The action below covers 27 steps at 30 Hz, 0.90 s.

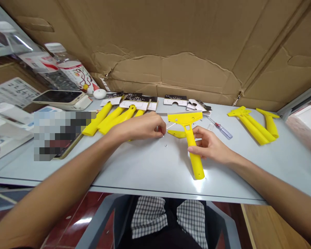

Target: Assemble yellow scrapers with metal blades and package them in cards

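My right hand (206, 143) grips the handle of a yellow scraper (195, 157), whose wide head points away from me and has a metal strip along its far edge. My left hand (154, 127) is closed in a pinch just left of the scraper head, by the tabletop; what its fingertips hold is too small to name. Between the hands, a loose yellow plate (176, 134) lies below the scraper head. A small nut (166, 146) rests on the grey table (150, 166).
Several yellow handles (101, 119) with black-and-white cards lie at the left. A screwdriver (223, 130) and more yellow scraper parts (254, 128) lie at the right. Bottles (72, 71) and a phone (58, 97) stand back left. Cardboard (171, 45) rises behind.
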Tool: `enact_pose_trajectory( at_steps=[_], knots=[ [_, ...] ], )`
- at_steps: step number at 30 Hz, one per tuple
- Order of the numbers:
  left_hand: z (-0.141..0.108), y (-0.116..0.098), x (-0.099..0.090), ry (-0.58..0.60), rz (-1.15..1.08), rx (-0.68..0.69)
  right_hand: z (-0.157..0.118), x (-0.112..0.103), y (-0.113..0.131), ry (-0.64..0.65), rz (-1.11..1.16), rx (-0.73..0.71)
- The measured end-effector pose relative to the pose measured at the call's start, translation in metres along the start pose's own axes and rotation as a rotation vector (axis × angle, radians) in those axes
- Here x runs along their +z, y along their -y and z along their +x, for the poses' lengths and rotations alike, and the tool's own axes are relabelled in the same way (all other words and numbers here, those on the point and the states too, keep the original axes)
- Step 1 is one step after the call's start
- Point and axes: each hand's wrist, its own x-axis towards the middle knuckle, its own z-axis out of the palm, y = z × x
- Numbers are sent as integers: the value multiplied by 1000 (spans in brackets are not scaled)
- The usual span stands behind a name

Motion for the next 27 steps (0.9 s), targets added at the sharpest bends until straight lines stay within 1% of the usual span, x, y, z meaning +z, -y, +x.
enact_pose_trajectory(
  at_steps=[3,6,11,16,18,22,24,27],
  knots=[
    [0,-3,-1,25,8,-11,-1,-1,0,22,10,-46],
    [0,-5,-2,40,13,-24,0,-1,-1,30,15,-51],
    [-1,-5,0,69,19,-10,1,-1,-3,24,26,-24],
    [-2,-6,4,46,9,38,1,0,-2,7,-23,43],
    [-6,-9,-1,24,-32,59,1,1,-1,13,-57,71],
    [-18,-19,-18,13,-165,140,0,2,-1,3,-92,90],
    [-21,-25,-23,-52,-235,169,0,2,-1,-12,-90,101],
    [-17,-33,-17,-244,-321,183,0,2,-3,-5,-108,88]
  ],
)
